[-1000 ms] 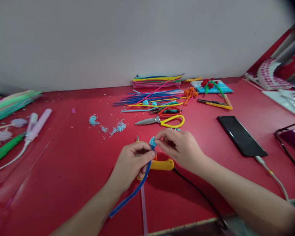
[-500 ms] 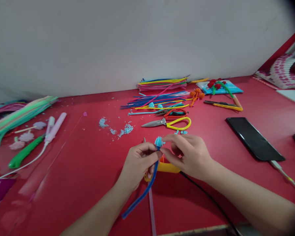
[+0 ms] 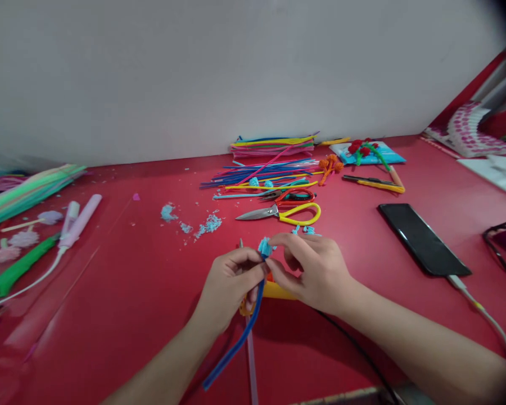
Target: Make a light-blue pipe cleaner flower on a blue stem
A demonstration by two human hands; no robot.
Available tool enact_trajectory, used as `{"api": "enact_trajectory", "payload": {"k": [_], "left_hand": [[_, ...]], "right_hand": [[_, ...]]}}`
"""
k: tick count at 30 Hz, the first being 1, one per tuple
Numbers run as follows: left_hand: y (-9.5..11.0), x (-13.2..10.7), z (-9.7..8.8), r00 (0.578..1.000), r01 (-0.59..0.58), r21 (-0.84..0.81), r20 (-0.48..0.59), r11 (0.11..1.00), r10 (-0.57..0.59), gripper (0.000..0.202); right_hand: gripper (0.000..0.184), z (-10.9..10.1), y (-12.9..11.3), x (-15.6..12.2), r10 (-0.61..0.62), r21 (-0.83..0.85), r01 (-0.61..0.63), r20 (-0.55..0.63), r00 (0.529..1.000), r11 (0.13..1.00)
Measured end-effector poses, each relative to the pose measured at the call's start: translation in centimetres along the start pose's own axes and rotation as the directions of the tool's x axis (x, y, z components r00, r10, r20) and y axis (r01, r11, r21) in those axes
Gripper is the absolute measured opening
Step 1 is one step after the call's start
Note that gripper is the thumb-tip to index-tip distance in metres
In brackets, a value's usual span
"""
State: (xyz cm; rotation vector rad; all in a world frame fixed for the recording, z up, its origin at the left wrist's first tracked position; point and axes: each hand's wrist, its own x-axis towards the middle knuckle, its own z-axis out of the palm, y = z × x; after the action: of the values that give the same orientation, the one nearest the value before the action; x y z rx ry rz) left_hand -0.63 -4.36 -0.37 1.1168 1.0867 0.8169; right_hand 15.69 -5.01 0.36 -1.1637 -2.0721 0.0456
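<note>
My left hand (image 3: 231, 284) pinches a blue pipe cleaner (image 3: 240, 343) near its top, and the rest of it curves down toward me. At that top end sits a light-blue fuzzy tuft (image 3: 264, 247). My right hand (image 3: 310, 270) has its thumb and index finger curled against the tuft's right side; the exact contact is partly hidden. Under my hands lies a yellow-handled glue gun (image 3: 280, 291), mostly covered, with a pale glue stick (image 3: 252, 365) running out toward the front edge.
Yellow-handled scissors (image 3: 278, 213) and red-handled pliers (image 3: 293, 196) lie beyond my hands. Pipe cleaners (image 3: 257, 174) are heaped behind them. Blue fuzz clippings (image 3: 208, 225) are scattered left of the scissors. A phone (image 3: 421, 239) with a cable lies right, a green-handled tool (image 3: 23, 267) left.
The whole view has shifted, so the table items sit slightly further left. My hands keep nearly the same grip on the pipe cleaner and tuft.
</note>
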Motion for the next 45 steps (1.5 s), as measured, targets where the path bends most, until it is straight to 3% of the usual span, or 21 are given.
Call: {"api": "enact_trajectory", "payload": {"k": [14,21,38,45], "left_hand": [[0.03,-0.01,0.08,1.000,0.007,0.014,0.009,1.000,-0.007,0.017],[-0.15,0.10,0.01,1.000,0.001,0.015,0.006,1.000,-0.001,0.022],[-0.08,0.01,0.13,1.000,0.004,0.010,0.011,1.000,-0.004,0.020],[0.39,0.17,-0.42,0.999,-0.018,-0.018,-0.044,1.000,0.018,0.022]], "right_hand": [[0.013,0.18,0.05,-0.22,0.005,-0.012,-0.004,0.016,1.000,1.000],[0.014,-0.12,-0.08,-0.29,0.041,0.079,-0.039,-0.026,0.999,0.996],[0.013,0.41,-0.19,-0.10,0.016,-0.010,-0.016,-0.010,1.000,1.000],[0.010,-0.36,-0.07,-0.26,0.060,0.099,-0.058,-0.011,0.998,0.993]]}}
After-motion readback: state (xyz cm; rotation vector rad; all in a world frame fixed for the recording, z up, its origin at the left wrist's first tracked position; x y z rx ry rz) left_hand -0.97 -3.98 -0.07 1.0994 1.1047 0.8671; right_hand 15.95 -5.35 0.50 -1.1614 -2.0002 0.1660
